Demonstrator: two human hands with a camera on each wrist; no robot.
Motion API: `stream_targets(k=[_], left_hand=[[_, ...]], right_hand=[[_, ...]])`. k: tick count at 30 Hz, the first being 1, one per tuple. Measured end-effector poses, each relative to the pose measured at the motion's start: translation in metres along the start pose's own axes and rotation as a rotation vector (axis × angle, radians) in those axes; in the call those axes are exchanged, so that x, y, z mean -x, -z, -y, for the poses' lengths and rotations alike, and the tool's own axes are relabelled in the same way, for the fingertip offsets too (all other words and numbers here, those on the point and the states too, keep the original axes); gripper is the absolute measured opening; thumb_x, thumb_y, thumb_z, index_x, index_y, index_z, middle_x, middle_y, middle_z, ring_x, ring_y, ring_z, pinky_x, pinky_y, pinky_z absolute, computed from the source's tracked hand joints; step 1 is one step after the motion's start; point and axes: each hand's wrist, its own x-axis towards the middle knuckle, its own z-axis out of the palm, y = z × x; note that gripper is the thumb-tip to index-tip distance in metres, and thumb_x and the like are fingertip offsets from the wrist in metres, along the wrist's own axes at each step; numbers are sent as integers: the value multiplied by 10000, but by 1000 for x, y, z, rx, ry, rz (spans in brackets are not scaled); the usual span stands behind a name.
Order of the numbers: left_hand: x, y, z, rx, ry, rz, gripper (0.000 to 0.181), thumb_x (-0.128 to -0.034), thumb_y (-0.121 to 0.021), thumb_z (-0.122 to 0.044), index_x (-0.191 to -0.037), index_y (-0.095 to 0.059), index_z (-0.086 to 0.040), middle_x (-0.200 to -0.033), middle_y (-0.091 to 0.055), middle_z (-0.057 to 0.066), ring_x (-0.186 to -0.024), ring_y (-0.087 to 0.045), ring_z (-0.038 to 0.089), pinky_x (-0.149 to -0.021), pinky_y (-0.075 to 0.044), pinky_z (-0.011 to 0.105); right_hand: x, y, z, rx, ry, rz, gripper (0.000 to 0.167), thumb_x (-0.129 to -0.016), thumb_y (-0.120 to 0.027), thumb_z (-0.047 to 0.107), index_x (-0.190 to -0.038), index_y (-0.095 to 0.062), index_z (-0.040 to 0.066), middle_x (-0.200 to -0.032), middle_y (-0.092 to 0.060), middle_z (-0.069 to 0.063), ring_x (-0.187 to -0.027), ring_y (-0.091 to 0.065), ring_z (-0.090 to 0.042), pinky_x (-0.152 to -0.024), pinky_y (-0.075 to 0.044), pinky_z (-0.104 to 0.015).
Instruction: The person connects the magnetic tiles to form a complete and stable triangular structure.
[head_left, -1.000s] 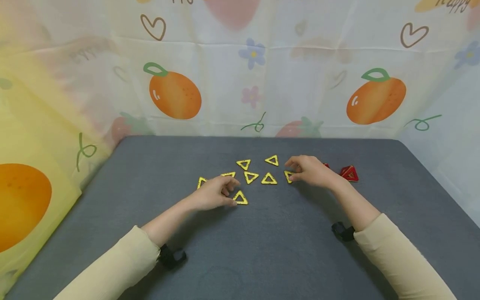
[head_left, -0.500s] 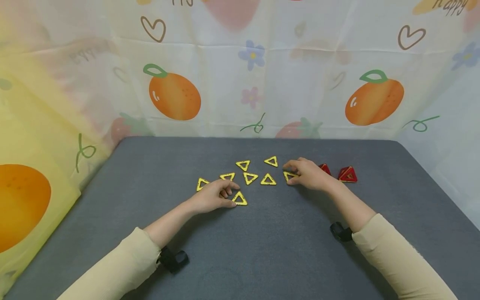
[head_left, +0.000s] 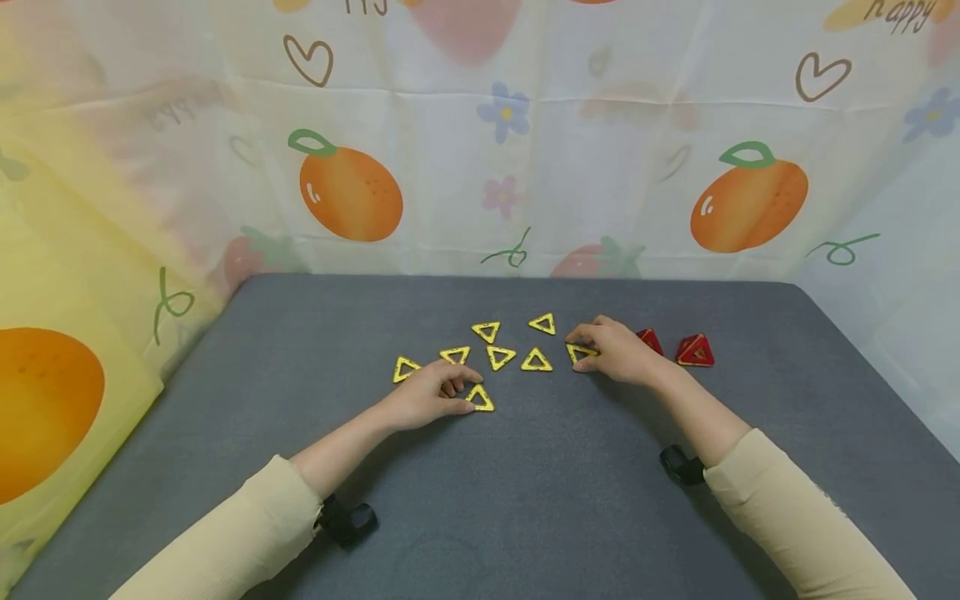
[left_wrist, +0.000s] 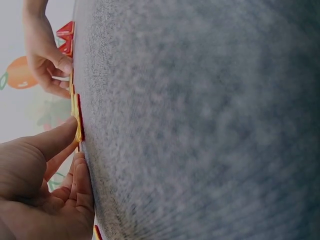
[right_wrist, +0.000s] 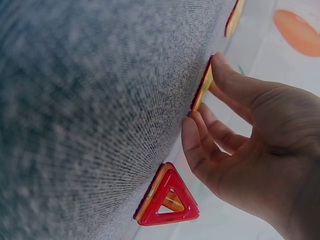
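Note:
Flat yellow triangular magnetic tiles with open centres lie on the dark table. My left hand [head_left: 426,395] has its thumb and index finger at the edges of the nearest tile [head_left: 484,402], pinching it against the table. In the left wrist view that tile [left_wrist: 78,117] shows a yellow face and red underside beside the thumb. My right hand [head_left: 618,350] pinches the rightmost yellow tile [head_left: 576,352] in the same way, its thumb on the near side. The right wrist view shows this tile [right_wrist: 202,87] flat on the cloth between thumb and fingers.
Several other yellow tiles [head_left: 537,360] lie between and behind the hands. Two red pyramids of joined tiles [head_left: 697,350], [head_left: 651,339] stand right of the right hand. A printed curtain [head_left: 480,167] hangs behind the grey table [head_left: 525,500].
Both hands have hardly moved and stay at the same two tiles. The view has shifted slightly, and more of the left red pyramid shows.

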Motion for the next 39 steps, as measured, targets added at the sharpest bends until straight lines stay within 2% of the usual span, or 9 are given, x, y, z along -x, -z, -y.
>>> stream_targets(k=[11, 17, 20, 25, 27, 33, 39], left_hand=[[-1, -1, -2, -53, 13, -19, 368, -911, -711, -160, -1270, -650, -101, -1086, -634, 125, -939, -619, 186, -822, -529, 341], [-4, -3, -7, -68, 33, -43, 357, -867, -755, -129, -1209, -655, -106, -1032, -652, 99, -875, -626, 153, -782, -525, 320], [-4, -3, -10, -43, 52, -63, 350, -842, -770, -88, -1169, -647, -113, -1004, -673, 85, -849, -633, 134, -755, -531, 292], [-3, -5, -18, 3, 24, -72, 287, -856, -735, -26, -1121, -645, -90, -895, -682, 70, -768, -640, 105, -691, -531, 246], [-2, -7, -20, 17, 8, -61, 255, -875, -709, -18, -1111, -643, -87, -863, -682, 64, -745, -641, 96, -678, -527, 235], [-3, -17, -32, 87, 17, -10, 213, -922, -655, -33, -1122, -633, -102, -851, -690, 64, -738, -633, 95, -671, -499, 233], [-2, -32, -48, 201, 50, 55, 202, -934, -642, -44, -1123, -636, -113, -872, -706, 72, -741, -628, 95, -667, -488, 234]], right_hand=[[0, 0, 2, 15, 6, -3, 393, -899, -719, 205, -1257, -646, 60, -1170, -601, -203, -1103, -589, -361, -907, -512, -494], [0, -1, 3, 22, -1, -4, 392, -894, -725, 199, -1251, -650, 56, -1162, -603, -203, -1091, -590, -359, -898, -512, -491], [-1, -1, 4, 31, 2, -5, 395, -891, -728, 203, -1249, -653, 54, -1161, -608, -204, -1089, -590, -359, -901, -510, -494], [-1, -2, 3, 41, -1, -8, 391, -889, -730, 205, -1244, -658, 60, -1165, -614, -197, -1094, -588, -358, -907, -508, -499], [-1, -1, 3, 39, -1, -7, 389, -889, -731, 203, -1244, -658, 60, -1164, -615, -196, -1093, -587, -357, -907, -508, -499], [-1, 0, 3, 45, 1, -3, 394, -889, -729, 205, -1247, -656, 56, -1159, -612, -201, -1088, -590, -358, -902, -512, -497], [-1, 1, 5, 54, -8, 2, 399, -892, -728, 209, -1254, -652, 59, -1154, -611, -199, -1081, -593, -352, -894, -515, -490]])
